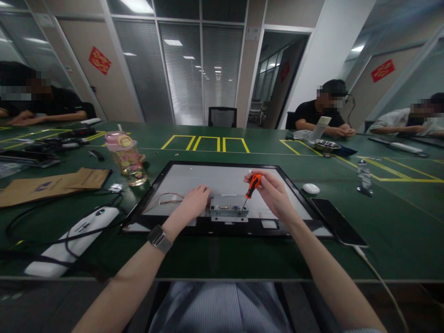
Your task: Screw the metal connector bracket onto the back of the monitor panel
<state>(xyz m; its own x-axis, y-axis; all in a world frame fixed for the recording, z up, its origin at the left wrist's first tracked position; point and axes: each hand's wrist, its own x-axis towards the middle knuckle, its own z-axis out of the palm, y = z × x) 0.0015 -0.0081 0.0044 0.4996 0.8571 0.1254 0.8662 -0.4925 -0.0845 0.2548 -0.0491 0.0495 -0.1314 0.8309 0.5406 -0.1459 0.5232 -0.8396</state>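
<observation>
In my right hand (272,189) is an orange and black screwdriver (254,185), its handle pinched between fingers and thumb and its shaft angled down. The tip meets the right end of a small metal bracket (229,212) with connector ports along its front. My left hand (196,202) is curled at the bracket's left end, holding it; the thumb and part of the grip are hidden. Beneath both hands a display panel (222,173) with a pale back and black frame lies flat on the green table (215,256). Thin wires (164,200) run beside my left hand.
Left are a white power strip (78,238) with black cables, a brown paper bag (52,185) and a pink-lidded cup (125,157). Right are a phone (338,221) with a cable and a white mouse-like object (311,188). Other people sit across the table, near a metal bowl (326,146).
</observation>
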